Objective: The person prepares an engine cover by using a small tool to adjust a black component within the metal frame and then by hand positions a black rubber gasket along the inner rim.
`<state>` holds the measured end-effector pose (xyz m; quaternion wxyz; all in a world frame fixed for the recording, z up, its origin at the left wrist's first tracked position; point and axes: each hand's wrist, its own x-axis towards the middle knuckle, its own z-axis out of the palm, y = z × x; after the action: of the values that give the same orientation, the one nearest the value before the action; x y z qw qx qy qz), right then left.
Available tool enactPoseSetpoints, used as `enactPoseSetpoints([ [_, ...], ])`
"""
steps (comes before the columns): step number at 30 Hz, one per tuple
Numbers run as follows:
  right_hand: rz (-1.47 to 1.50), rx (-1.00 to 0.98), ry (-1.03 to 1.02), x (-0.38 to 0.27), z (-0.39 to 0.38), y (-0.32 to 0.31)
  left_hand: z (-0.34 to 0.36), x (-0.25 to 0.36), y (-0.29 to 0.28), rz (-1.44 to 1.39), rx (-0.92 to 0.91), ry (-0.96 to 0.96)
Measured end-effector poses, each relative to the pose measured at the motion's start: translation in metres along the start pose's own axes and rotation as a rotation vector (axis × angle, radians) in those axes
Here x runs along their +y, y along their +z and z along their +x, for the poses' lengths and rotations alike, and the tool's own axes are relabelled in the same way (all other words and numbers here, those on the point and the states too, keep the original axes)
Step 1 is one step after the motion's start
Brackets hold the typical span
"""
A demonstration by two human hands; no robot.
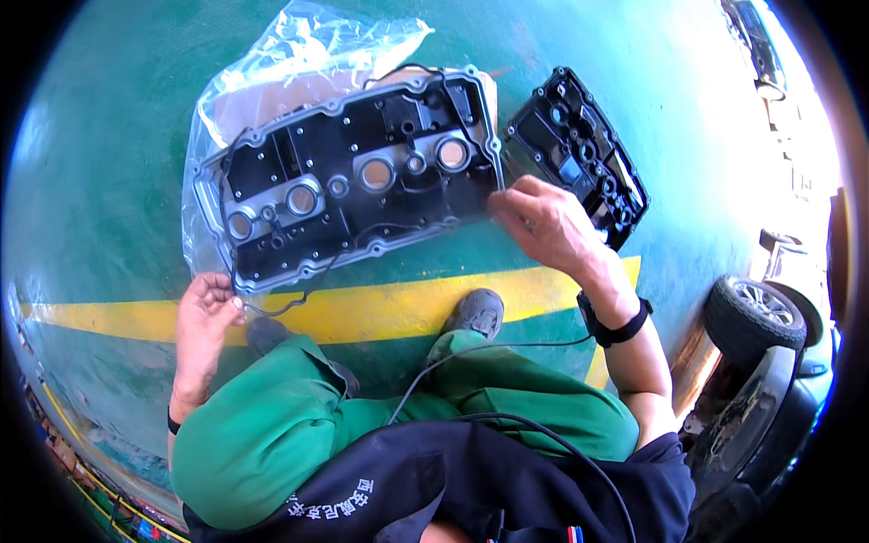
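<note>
A silver-rimmed valve cover (312, 244) lies with its hollow black underside up, round holes along its middle. A thin black rubber gasket (288, 309) runs loosely about its edge and sags off the near side. At the near left corner my left hand (205, 312) pinches this gasket between thumb and fingers. My right hand (548, 222) is closed at the near right corner, fingers together against the cover's edge. What lies between those fingertips is mostly hidden, but a dark strand of gasket leads to them.
Under the cover are crumpled clear plastic wrap (308, 41) and cardboard (262, 100). A second, black valve cover (579, 149) lies on the green floor to the right. A yellow stripe (389, 308) crosses beneath my shoes. A wheel (756, 312) stands at far right; a cable (507, 345) crosses my lap.
</note>
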<state>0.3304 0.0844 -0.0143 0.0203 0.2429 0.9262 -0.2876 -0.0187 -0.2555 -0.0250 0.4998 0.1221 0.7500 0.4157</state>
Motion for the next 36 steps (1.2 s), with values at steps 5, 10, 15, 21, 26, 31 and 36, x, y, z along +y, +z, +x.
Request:
enactPoseSetpoints([
  [5, -0.012, -0.038, -0.062, -0.009, 0.008, -0.006, -0.001, 0.001, -0.003, -0.042, 0.028, 0.044],
  [10, 0.083, 0.029, 0.045, -0.017, 0.010, -0.022, -0.001, 0.013, -0.001, -0.087, 0.085, 0.155],
  [15, 0.233, 0.106, 0.050, -0.030, 0.019, -0.029, -0.009, 0.025, -0.007, -0.107, 0.097, 0.223],
  [21, 0.159, 0.183, -0.014, -0.039, 0.020, -0.029, -0.002, 0.038, -0.017, -0.163, 0.095, 0.314],
  [26, 0.066, 0.397, -0.074, -0.037, 0.029, -0.030, 0.000, 0.046, -0.028, -0.206, 0.119, 0.397],
  [31, 0.186, 0.508, 0.111, -0.024, 0.048, -0.038, 0.017, 0.062, -0.040, -0.180, 0.188, 0.463],
  [36, 0.222, 0.746, 0.072, -0.026, 0.087, -0.058, 0.037, 0.081, -0.039, -0.178, 0.166, 0.482],
])
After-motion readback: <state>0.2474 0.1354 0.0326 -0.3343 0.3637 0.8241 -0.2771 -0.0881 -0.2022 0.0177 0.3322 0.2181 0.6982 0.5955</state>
